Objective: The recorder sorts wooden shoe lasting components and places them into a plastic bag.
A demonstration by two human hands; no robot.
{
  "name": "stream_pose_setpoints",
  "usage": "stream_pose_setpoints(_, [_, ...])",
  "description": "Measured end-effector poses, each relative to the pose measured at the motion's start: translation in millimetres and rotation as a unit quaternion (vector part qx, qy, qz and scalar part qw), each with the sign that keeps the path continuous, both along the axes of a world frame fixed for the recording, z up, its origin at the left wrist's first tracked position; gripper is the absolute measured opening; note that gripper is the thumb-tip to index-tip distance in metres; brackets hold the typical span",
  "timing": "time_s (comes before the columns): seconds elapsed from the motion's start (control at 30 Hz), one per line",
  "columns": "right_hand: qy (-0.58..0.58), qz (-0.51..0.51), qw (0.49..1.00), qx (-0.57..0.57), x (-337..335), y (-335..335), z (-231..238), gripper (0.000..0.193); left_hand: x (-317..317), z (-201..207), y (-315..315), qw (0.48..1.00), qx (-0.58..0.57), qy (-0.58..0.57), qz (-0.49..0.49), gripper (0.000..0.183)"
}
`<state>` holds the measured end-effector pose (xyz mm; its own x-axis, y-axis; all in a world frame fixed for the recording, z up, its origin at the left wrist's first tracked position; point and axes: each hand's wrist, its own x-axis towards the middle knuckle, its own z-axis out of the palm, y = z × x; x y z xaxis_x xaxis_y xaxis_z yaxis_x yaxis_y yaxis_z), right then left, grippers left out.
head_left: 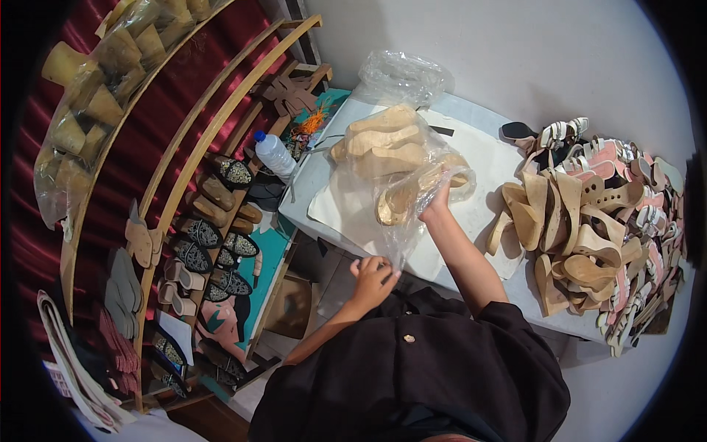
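A clear plastic bag (401, 239) lies over the table, with several pale wooden wedge shoe soles (394, 140) inside it. My right hand (437, 203) reaches up to the bag's right side and is closed around a wooden wedge sole (455, 177) there; the plastic partly covers the fingers. Another sole (389, 206) shows through the film just left of that hand. My left hand (373, 280) is at the table's near edge, its fingers bent and pinching the gathered lower end of the bag.
Bare wooden soles (582, 236) are heaped on the table's right, beside a pile of strappy sandals (648, 221). A crumpled plastic bag (405, 77) lies at the back. Left stand a water bottle (275, 153) and a wooden rack (193, 173) with shoes; bagged heels (103, 103) sit above.
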<state>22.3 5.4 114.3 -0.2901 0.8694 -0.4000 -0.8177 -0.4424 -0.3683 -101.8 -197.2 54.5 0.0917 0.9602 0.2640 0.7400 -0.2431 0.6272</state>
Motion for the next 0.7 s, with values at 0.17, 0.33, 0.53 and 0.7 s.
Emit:
stream_pose_setpoints(0.17, [-0.056, -0.055, 0.997, 0.026, -21, -3, -12, 0.067, -6, 31, 4, 0.991, 0.048, 0.078, 0.094, 0.031])
stream_pose_setpoints(0.33, [-0.04, -0.074, 0.995, 0.051, -36, -3, -33, 0.068, -8, 39, 42, 0.968, 0.088, 0.009, 0.236, 0.036])
stream_pose_setpoints(0.53, [0.002, -0.075, 0.996, 0.048, -38, 20, -41, 0.062, -10, 49, 33, 0.978, -0.061, -0.172, 0.102, 0.017])
stream_pose_setpoints(0.7, [-0.062, -0.013, 0.996, 0.07, -26, -4, -54, 0.06, 7, 60, 15, 0.972, -0.063, -0.226, 0.018, 0.014])
